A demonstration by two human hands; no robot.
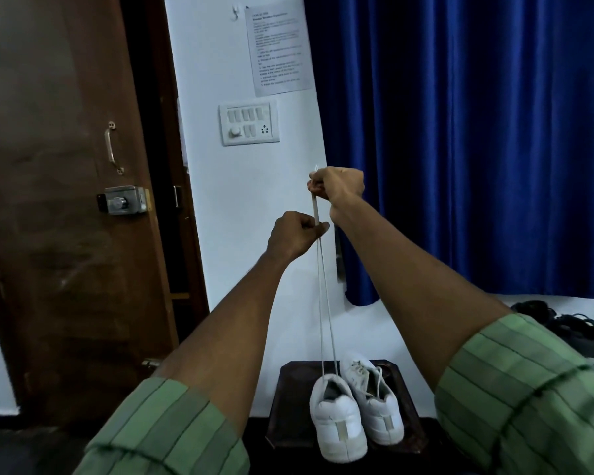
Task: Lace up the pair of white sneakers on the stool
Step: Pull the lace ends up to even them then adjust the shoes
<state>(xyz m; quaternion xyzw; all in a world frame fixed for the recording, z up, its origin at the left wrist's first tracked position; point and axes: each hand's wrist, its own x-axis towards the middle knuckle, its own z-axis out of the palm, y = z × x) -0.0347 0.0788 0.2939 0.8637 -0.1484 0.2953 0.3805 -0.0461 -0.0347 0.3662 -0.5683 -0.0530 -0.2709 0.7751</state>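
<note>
Stool (288, 406) as landmark: two white sneakers (354, 406) on it, side by side, heels nearest camera, toes toward the wall. Left sneaker (336, 423) overhangs the stool's near edge; right sneaker (374, 399) already laced. Green sleeves crop the stool's sides. Lace (324, 303) runs taut, near vertical, both strands up from the left sneaker. Left hand (294, 234) grip pinches it above the stool; right hand (338, 186) grip pinches the ends higher. Behind: switch panel (249, 123), blue curtain (460, 132), door (66, 166). Dark shoes (563, 323) right of the stool, hard to make out.
</note>
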